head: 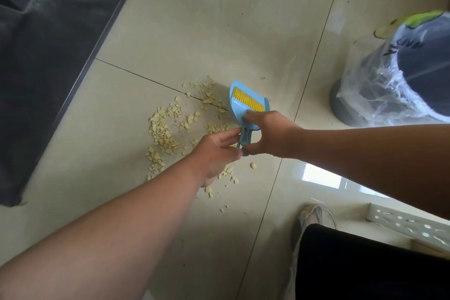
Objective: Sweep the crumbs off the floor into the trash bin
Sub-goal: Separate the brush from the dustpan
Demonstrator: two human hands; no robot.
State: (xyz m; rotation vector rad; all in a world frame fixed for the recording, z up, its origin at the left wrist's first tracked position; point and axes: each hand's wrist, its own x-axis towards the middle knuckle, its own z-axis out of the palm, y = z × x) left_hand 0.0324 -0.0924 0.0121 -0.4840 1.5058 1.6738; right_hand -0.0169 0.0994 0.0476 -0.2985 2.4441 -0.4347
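Note:
Pale yellow crumbs (165, 131) lie scattered over the beige tiled floor at the middle of the view. A small blue dustpan (237, 105) rests beside them with a yellow-bristled brush (247, 99) clipped inside it. My right hand (270, 133) grips the set where the pan meets its handle. My left hand (215, 153) pinches the blue handle end from the left, fingers curled on it. The grey trash bin (414, 73), lined with a clear plastic bag, stands to the right of the dustpan.
A dark box or furniture piece (48, 56) fills the upper left. A white perforated rail (406, 223) lies at the lower right, near my dark trouser leg (365, 265) and a shoe (309, 219). Bare tiles stretch beyond the crumbs.

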